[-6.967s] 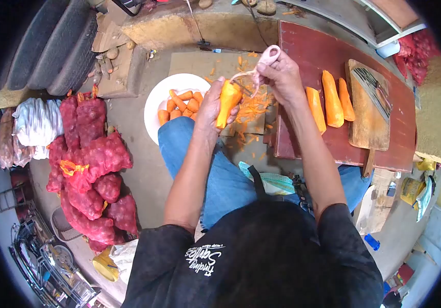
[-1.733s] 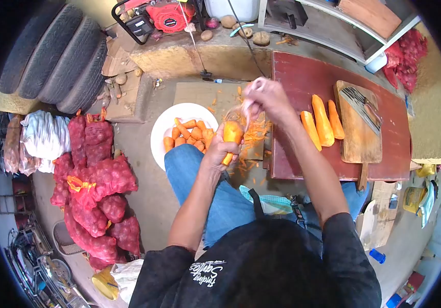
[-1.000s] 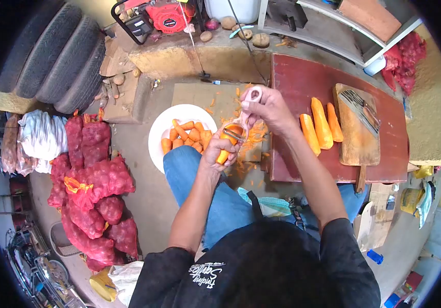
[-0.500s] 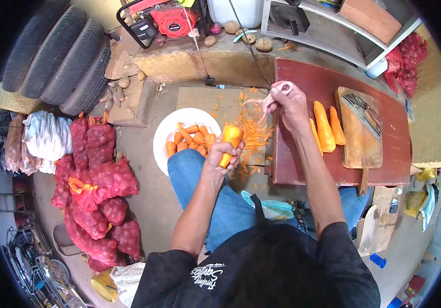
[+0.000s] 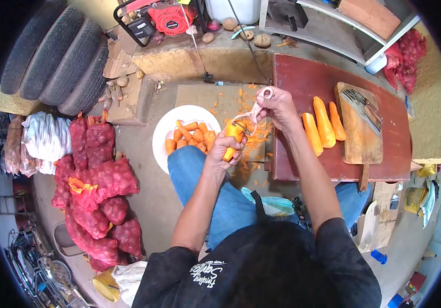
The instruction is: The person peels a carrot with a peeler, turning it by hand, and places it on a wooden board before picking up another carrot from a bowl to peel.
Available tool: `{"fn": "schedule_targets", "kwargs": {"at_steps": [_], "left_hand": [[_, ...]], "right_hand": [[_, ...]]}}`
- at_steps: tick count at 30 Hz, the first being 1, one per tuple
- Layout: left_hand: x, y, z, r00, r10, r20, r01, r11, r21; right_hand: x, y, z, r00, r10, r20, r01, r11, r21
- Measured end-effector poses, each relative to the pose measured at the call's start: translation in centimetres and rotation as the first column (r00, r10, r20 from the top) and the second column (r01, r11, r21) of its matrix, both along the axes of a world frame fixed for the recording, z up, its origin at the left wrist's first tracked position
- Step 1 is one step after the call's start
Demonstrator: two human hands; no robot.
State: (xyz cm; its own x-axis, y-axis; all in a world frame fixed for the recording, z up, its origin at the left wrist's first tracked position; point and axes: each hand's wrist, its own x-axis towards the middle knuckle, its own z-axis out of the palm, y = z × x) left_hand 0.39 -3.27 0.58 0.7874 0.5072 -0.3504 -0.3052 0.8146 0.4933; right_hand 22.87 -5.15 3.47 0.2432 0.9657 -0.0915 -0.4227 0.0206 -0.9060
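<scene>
My left hand (image 5: pixel 225 146) is wrapped round a thick orange carrot (image 5: pixel 234 132), held above my knee. In my right hand (image 5: pixel 278 107) is a pale pink Y-shaped peeler (image 5: pixel 254 114), its head at the upper end of the carrot. Left of the hands, a white plate (image 5: pixel 161 126) carries several short carrots (image 5: pixel 198 135). On the red table (image 5: pixel 302 169) to the right lie three peeled long carrots (image 5: pixel 324 126), beside a wooden cutting board (image 5: pixel 351 146) with a knife (image 5: pixel 371 114) on it. Orange peelings (image 5: pixel 256 146) are scattered on cardboard below my hands.
Red net sacks of onions (image 5: pixel 100 185) are piled on the floor at left. Stacked tyres (image 5: pixel 61 61) stand at upper left. A red generator (image 5: pixel 171 23) and a grey shelf (image 5: pixel 328 36) are at the back. A low ledge (image 5: pixel 179 66) runs behind the plate.
My right hand has come down and left, bringing the peeler from the air onto the carrot. The carrot in my left hand is slightly more tilted.
</scene>
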Motion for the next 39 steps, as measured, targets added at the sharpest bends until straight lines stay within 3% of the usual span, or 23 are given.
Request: {"fn": "schedule_targets", "kwargs": {"at_steps": [6, 8, 14, 19, 26, 27, 28, 30, 31, 35, 36, 39], "left_hand": [[-0.2, 0.1, -0.5, 1.0, 0.003, 0.022, -0.003, 1.0, -0.03], [-1.2, -0.4, -0.8, 0.998, 0.046, 0.035, -0.044, 0.997, -0.065], [-0.7, 0.6, -1.4, 0.995, 0.099, 0.024, -0.098, 0.995, -0.03], [-0.2, -0.1, -0.5, 0.978, 0.197, -0.061, -0.194, 0.979, 0.065], [-0.5, 0.1, -0.8, 0.982, 0.182, -0.059, -0.176, 0.979, 0.099], [-0.5, 0.2, -0.9, 0.985, 0.17, -0.038, -0.166, 0.982, 0.095], [-0.6, 0.3, -0.8, 0.987, 0.158, -0.018, -0.156, 0.984, 0.091], [-0.8, -0.1, -0.5, 0.982, 0.185, -0.04, -0.181, 0.98, 0.088], [-0.7, 0.0, -0.4, 0.979, 0.197, -0.045, -0.193, 0.977, 0.088], [-0.1, 0.5, -0.6, 0.964, 0.256, -0.076, -0.247, 0.963, 0.111], [0.1, 0.4, 0.1, 0.954, 0.288, -0.079, -0.276, 0.951, 0.138], [0.4, -0.1, 1.5, 0.926, 0.366, -0.09, -0.343, 0.918, 0.2]], "right_hand": [[0.5, 0.6, -0.8, 0.997, -0.071, -0.023, 0.071, 0.997, -0.003], [3.2, 1.2, -1.2, 0.971, -0.212, -0.108, 0.219, 0.974, 0.065], [1.8, 0.7, 1.9, 0.986, -0.073, 0.149, 0.063, 0.996, 0.07], [0.3, -1.1, 0.9, 0.993, -0.078, -0.085, 0.083, 0.995, 0.056], [-2.1, -2.0, 0.5, 0.996, -0.051, -0.068, 0.056, 0.995, 0.083], [-0.8, -1.0, -1.2, 0.994, -0.094, -0.058, 0.102, 0.984, 0.148], [0.3, -0.3, -1.0, 0.972, -0.224, -0.073, 0.23, 0.969, 0.088], [2.0, 0.4, -0.1, 0.929, -0.289, -0.231, 0.328, 0.932, 0.154], [2.2, 0.2, 0.5, 0.93, -0.305, -0.204, 0.336, 0.93, 0.146], [-1.7, -1.8, 1.4, 0.996, -0.051, 0.075, 0.043, 0.993, 0.111], [-2.6, -2.0, 1.8, 1.0, -0.015, -0.007, 0.015, 0.995, 0.101], [-2.9, -1.6, 0.1, 0.997, -0.06, -0.04, 0.063, 0.995, 0.081]]}}
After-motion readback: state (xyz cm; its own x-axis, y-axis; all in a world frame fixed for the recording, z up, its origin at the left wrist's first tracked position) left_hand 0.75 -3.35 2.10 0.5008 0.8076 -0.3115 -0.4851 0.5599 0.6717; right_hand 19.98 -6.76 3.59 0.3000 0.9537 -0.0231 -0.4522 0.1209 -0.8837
